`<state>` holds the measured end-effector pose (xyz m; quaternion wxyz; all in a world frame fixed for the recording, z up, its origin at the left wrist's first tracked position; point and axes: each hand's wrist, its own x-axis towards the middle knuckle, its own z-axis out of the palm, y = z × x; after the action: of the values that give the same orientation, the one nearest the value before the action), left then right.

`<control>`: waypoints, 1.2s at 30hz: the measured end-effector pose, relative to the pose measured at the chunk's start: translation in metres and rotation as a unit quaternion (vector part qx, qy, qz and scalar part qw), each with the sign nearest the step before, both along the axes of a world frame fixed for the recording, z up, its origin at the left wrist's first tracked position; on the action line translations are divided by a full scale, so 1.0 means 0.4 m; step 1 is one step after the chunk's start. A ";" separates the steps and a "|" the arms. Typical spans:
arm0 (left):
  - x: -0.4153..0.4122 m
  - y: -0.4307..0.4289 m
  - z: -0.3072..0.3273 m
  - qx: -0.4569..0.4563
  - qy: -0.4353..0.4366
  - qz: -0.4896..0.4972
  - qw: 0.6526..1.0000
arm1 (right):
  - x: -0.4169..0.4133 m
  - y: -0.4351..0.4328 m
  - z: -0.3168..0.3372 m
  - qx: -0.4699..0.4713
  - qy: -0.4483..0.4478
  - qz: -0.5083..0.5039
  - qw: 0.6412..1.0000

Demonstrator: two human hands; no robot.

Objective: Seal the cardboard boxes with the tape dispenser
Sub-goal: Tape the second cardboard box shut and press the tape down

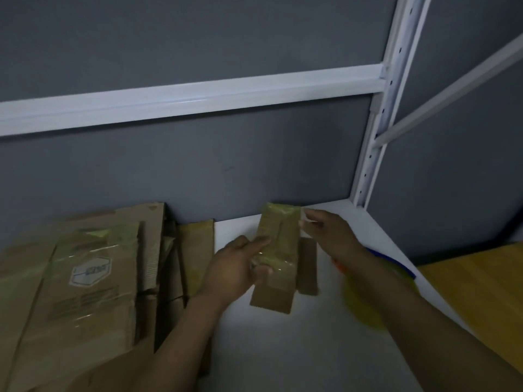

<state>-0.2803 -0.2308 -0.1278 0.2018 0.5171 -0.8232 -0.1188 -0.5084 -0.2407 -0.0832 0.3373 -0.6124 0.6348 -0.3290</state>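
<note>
Gripping a small taped box, the left hand; right hand, grip seemingly pinching tape; nearby hexagon label blurred.

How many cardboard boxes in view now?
3 clear: small box in the left hand, large flattened box far left, third box against the wall between them. More may be hidden behind.
</note>
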 end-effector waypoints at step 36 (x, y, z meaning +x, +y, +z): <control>-0.311 0.146 0.220 0.242 0.556 0.113 0.787 | -0.252 0.131 0.070 -0.114 -0.192 0.199 0.954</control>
<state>-0.4047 -0.1726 -0.0397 0.5046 0.4828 -0.4488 -0.5575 -0.6090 -0.1883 -0.0553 0.4399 -0.6859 0.3815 -0.4365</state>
